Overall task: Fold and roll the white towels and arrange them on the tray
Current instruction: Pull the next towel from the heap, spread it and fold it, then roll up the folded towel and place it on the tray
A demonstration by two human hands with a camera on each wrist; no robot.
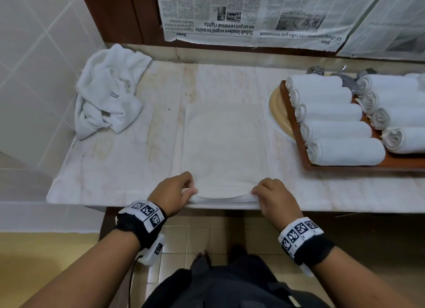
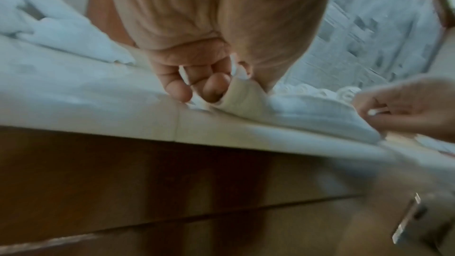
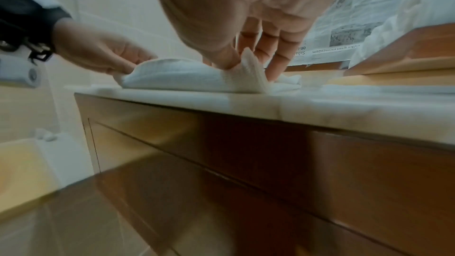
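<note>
Folded towel (image 1: 224, 146) flat on the counter (image 1: 128, 160), near edge at the counter's lip, tray (image 1: 296, 132) just to the right. Left hand (image 1: 173, 193) pinching the near left corner, right hand (image 1: 277, 198) pinching the near right one, thumb against fingers (image 3: 278, 59) with cloth between (both closed on fabric, not spread). Likely about to start the roll. Risks, as judgement: uneven pull from one side, giving a skewed, cone-shaped roll; a loose first turn, leaving a slack core beside the tight rolls (image 1: 340, 130) on the tray; near edge dragged off the lip, undoing the fold. Crumpled pile (image 1: 108, 93) at far left still waiting.
</note>
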